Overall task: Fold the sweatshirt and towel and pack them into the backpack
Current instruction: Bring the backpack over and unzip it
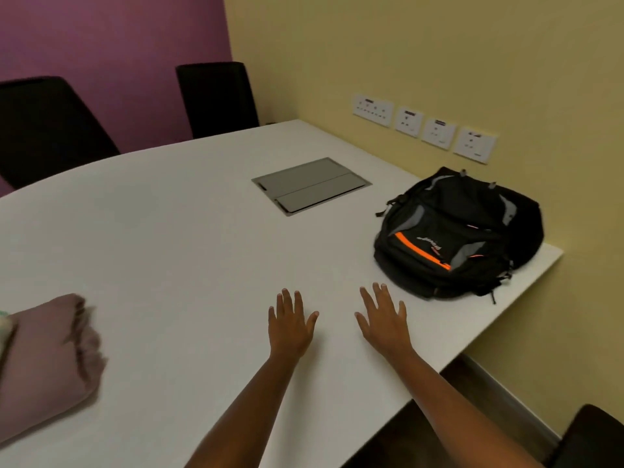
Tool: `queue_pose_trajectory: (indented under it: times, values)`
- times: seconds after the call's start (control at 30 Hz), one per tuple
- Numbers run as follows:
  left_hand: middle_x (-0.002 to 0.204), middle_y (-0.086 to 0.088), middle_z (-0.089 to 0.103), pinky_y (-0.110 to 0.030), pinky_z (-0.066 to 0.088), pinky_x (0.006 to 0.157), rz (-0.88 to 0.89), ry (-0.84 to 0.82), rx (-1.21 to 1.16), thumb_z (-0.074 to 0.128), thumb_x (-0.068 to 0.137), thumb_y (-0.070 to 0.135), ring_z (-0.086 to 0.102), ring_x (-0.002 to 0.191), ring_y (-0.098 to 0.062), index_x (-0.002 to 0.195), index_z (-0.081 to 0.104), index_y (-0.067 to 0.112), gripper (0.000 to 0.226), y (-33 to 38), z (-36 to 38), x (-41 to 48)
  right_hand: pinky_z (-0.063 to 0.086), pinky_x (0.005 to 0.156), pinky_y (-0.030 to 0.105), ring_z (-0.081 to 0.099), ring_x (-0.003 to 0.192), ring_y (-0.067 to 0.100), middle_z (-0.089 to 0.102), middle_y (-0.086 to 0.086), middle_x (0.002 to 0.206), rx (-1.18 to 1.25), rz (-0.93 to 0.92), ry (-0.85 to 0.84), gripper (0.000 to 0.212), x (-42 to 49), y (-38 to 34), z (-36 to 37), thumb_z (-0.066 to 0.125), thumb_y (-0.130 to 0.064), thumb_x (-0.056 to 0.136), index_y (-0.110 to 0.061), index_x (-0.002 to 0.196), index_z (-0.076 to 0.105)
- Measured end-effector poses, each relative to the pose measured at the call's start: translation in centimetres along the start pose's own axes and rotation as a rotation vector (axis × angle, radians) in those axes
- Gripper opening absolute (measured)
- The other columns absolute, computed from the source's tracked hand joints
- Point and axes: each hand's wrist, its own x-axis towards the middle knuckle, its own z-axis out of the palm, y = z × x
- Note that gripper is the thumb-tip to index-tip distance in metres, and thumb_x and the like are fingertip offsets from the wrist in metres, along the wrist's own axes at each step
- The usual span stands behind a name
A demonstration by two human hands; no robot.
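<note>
A black backpack [456, 234] with orange trim and grey panels lies on the right end of the white table [175, 251], close to the wall. A bunched dusty-pink sweatshirt [47, 352] sits at the left edge of the view, with a sliver of pale cloth [4, 324] beside it that may be the towel. My left hand [291, 325] and my right hand [385, 322] lie flat on the table with fingers spread, side by side and holding nothing. The right hand is a short way in front of the backpack.
A grey cable hatch [310, 185] is set flush in the table's middle. Two black chairs [216, 99] stand at the far side, another chair [591, 440] at the lower right. Wall sockets [425, 126] line the yellow wall behind the backpack.
</note>
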Motion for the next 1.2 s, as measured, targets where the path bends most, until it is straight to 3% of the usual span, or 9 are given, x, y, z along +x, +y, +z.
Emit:
queue_pose_trajectory:
  times: [0.2, 0.47, 0.63, 0.8, 0.9, 1.0, 1.07, 1.13, 1.2]
  values:
    - [0.157, -0.015, -0.002, -0.038, 0.009, 0.118, 0.092, -0.011, 0.047, 0.016, 0.098, 0.049, 0.001, 0.146, -0.028, 0.149, -0.001, 0.011, 0.066, 5.6, 0.2, 6.5, 0.051, 0.071, 0.059, 0.063, 0.107, 0.034, 0.064, 0.019, 0.117, -0.068, 0.145, 0.085, 0.068, 4.7, 5.4, -1.0, 0.087, -0.032, 0.053, -0.01, 0.114, 0.066]
    - [0.158, -0.012, -0.005, -0.038, 0.004, 0.118, 0.279, -0.044, 0.051, 0.018, 0.098, 0.049, -0.003, 0.146, -0.027, 0.149, -0.003, 0.012, 0.067, 11.8, -0.2, 14.3, 0.05, 0.073, 0.059, 0.061, 0.109, 0.034, 0.064, 0.019, 0.117, -0.114, 0.227, 0.176, 0.071, 9.9, 10.2, -2.2, 0.087, -0.032, 0.053, -0.008, 0.116, 0.064]
    - [0.158, -0.007, -0.003, -0.038, 0.004, 0.119, 0.493, -0.064, 0.027, 0.024, 0.1, 0.043, -0.002, 0.147, -0.023, 0.15, 0.001, 0.014, 0.063, 15.4, -0.3, 16.3, 0.024, 0.106, 0.06, 0.024, 0.141, 0.03, 0.031, 0.015, 0.149, -0.045, 0.244, 0.135, 0.062, 11.1, 12.7, -1.2, 0.054, -0.036, 0.09, -0.013, 0.143, 0.032]
    - [0.159, -0.007, 0.002, -0.037, 0.002, 0.119, 0.568, -0.081, 0.069, 0.022, 0.101, 0.04, -0.001, 0.147, -0.022, 0.15, 0.006, 0.013, 0.058, 18.5, 0.5, 17.4, 0.052, 0.071, 0.055, 0.069, 0.094, 0.024, 0.072, 0.008, 0.1, -0.114, 0.162, 0.114, 0.066, 11.7, 14.7, 0.0, 0.088, -0.04, 0.047, -0.015, 0.105, 0.071]
    - [0.158, -0.008, 0.008, -0.039, 0.002, 0.118, 0.578, -0.122, 0.138, 0.02, 0.101, 0.041, 0.0, 0.147, -0.022, 0.149, 0.013, 0.012, 0.057, 20.0, 1.1, 18.1, 0.056, 0.053, 0.037, 0.072, 0.071, 0.017, 0.074, 0.003, 0.08, -0.118, 0.04, 0.092, 0.061, 11.8, 15.6, 0.3, 0.093, -0.033, 0.033, -0.021, 0.09, 0.075]
    - [0.15, -0.01, 0.033, -0.039, 0.012, 0.117, 0.576, -0.161, 0.171, 0.022, 0.1, 0.041, 0.019, 0.143, -0.024, 0.139, 0.037, 0.009, 0.053, 21.6, 1.4, 18.9, 0.049, 0.044, 0.021, 0.065, 0.051, 0.006, 0.068, -0.005, 0.059, -0.087, -0.084, 0.044, 0.049, 11.6, 17.1, 0.6, 0.094, -0.024, 0.026, -0.027, 0.07, 0.073]
    - [0.132, -0.011, 0.052, -0.035, 0.032, 0.106, 0.537, -0.177, 0.118, 0.026, 0.1, 0.042, 0.046, 0.125, -0.026, 0.122, 0.053, 0.008, 0.049, 22.8, 1.7, 19.4, 0.044, 0.046, 0.016, 0.061, 0.049, 0.003, 0.065, -0.007, 0.055, -0.078, -0.147, 0.022, 0.037, 11.4, 17.8, -0.9, 0.091, -0.022, 0.036, -0.028, 0.066, 0.07]
    - [0.115, -0.011, 0.062, -0.032, 0.043, 0.088, 0.518, -0.158, 0.086, 0.029, 0.099, 0.041, 0.058, 0.104, -0.025, 0.108, 0.059, 0.007, 0.046, 24.1, 1.5, 19.8, 0.042, 0.063, 0.019, 0.066, 0.078, 0.013, 0.071, 0.0, 0.084, -0.001, -0.186, -0.066, 0.016, 11.4, 18.6, -2.8, 0.071, -0.02, 0.075, -0.021, 0.091, 0.07]
    - [0.108, -0.012, 0.064, -0.034, 0.044, 0.081, 0.533, -0.13, 0.137, 0.031, 0.099, 0.038, 0.06, 0.099, -0.027, 0.102, 0.061, 0.005, 0.044, 25.3, 0.9, 20.5, 0.042, 0.082, 0.024, 0.059, 0.102, 0.019, 0.067, 0.003, 0.111, 0.135, -0.21, -0.239, 0.025, 12.2, 20.2, -3.7, 0.049, -0.018, 0.091, -0.016, 0.11, 0.065]
